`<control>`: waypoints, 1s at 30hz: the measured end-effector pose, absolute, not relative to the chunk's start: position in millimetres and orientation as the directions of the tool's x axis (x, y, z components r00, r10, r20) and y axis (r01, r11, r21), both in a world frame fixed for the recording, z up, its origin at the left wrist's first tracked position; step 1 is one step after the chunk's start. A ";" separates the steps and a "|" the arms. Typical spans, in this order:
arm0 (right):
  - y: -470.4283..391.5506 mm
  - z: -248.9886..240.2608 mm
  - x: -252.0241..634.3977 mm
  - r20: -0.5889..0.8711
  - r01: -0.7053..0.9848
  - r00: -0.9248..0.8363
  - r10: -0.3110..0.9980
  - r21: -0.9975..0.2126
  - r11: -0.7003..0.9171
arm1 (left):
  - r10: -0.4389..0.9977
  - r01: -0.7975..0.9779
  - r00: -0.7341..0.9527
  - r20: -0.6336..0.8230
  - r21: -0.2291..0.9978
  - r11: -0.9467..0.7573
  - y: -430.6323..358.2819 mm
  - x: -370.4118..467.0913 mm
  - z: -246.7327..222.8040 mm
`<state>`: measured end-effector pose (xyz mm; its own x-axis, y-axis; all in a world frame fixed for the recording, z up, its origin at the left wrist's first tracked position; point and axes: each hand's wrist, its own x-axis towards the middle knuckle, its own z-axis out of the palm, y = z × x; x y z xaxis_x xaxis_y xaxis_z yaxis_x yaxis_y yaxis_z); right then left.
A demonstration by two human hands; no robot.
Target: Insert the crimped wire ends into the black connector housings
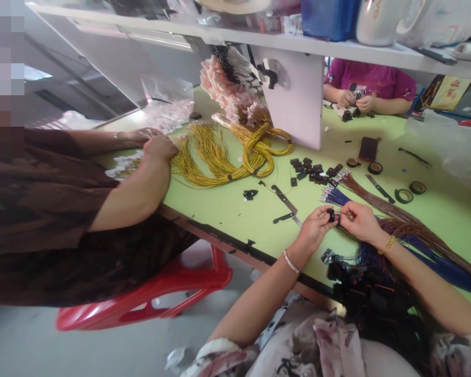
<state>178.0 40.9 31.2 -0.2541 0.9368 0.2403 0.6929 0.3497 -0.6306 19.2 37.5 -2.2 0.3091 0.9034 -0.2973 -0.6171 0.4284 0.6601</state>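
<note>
My left hand (pixel 316 226) pinches a small black connector (pixel 331 215) above the green table. Close against its right side, my right hand (pixel 357 222) has its fingers pressed together on thin wires that enter the connector. Brown wires (pixel 371 198) and blue wires (pixel 335 196) with pale metal tips lie just beyond my hands. A pile of black connectors (pixel 312 170) sits farther back to the left. Near my body, a heap of finished-looking black connectors with wires (pixel 371 293) lies at the table edge.
At the left, a co-worker's hands (pixel 160 146) touch yellow wires (pixel 220 157). Another person's hands (pixel 355 100) hold small parts across the table (pixel 227 209). Knives (pixel 380 188) and black tape rolls (pixel 404 196) lie beyond my hands. A shelf (pixel 259 39) crosses above; a red stool (pixel 149 290) stands lower left.
</note>
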 end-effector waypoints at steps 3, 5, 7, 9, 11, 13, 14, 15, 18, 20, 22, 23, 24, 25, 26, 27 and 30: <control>39.2 32.2 177.0 0.287 0.741 -0.282 0.915 -0.540 0.398 | 0.905 -0.613 0.308 -0.295 0.665 0.426 37.5 18.5 -1.9; 38.2 31.2 177.0 0.312 0.763 -0.306 0.899 -0.485 0.428 | 0.904 -0.611 0.306 -0.298 0.667 0.427 37.3 18.3 -1.6; 37.6 29.6 177.2 0.323 0.774 -0.334 0.885 -0.442 0.453 | 0.906 -0.612 0.302 -0.298 0.668 0.424 37.0 18.2 -1.2; 37.5 28.4 177.6 0.322 0.780 -0.346 0.881 -0.423 0.461 | 0.910 -0.609 0.294 -0.294 0.676 0.415 36.6 18.1 -0.9; 37.7 27.7 177.9 0.320 0.781 -0.351 0.880 -0.419 0.463 | 0.913 -0.597 0.283 -0.293 0.692 0.407 36.5 17.7 -1.0; 37.8 27.4 178.1 0.316 0.783 -0.356 0.880 -0.414 0.465 | 0.914 -0.583 0.278 -0.295 0.704 0.405 36.7 17.1 -1.3; 37.8 27.2 178.1 0.315 0.785 -0.358 0.879 -0.408 0.467 | 0.913 -0.579 0.279 -0.296 0.707 0.406 36.9 16.8 -1.5; 37.8 27.0 178.0 0.316 0.787 -0.362 0.877 -0.400 0.469 | 0.913 -0.577 0.282 -0.296 0.708 0.408 37.1 16.7 -1.7; 38.2 25.5 177.1 0.324 0.787 -0.378 0.867 -0.381 0.486 | 0.909 -0.573 0.295 -0.293 0.707 0.414 36.9 16.7 -2.1; 38.8 23.8 176.1 0.313 0.782 -0.390 0.866 -0.384 0.491 | 0.911 -0.560 0.289 -0.295 0.720 0.410 35.9 17.1 -2.2; 39.8 21.4 175.3 0.292 0.775 -0.393 0.872 -0.405 0.485 | 0.917 -0.536 0.265 -0.299 0.745 0.397 34.7 17.7 -2.2; 40.3 20.1 174.9 0.281 0.768 -0.390 0.877 -0.426 0.478 | 0.919 -0.524 0.253 -0.302 0.755 0.393 34.1 18.0 -2.3; 40.8 18.9 174.7 0.271 0.756 -0.384 0.883 -0.456 0.469 | 0.920 -0.516 0.246 -0.306 0.762 0.392 33.6 18.5 -2.4; 41.2 17.8 174.6 0.262 0.743 -0.373 0.890 -0.491 0.456 | 0.920 -0.512 0.243 -0.309 0.765 0.392 33.3 19.1 -2.6; 41.5 17.0 174.5 0.256 0.731 -0.356 0.899 -0.524 0.438 | 0.920 -0.509 0.238 -0.310 0.767 0.390 33.0 19.8 -2.7; 41.7 16.6 174.5 0.252 0.722 -0.336 0.908 -0.550 0.420 | 0.922 -0.504 0.230 -0.310 0.773 0.385 32.8 20.5 -2.7; 42.1 17.7 175.4 0.249 0.699 -0.307 0.918 -0.595 0.396 | 0.930 -0.479 0.203 -0.305 0.798 0.366 32.0 22.1 -1.6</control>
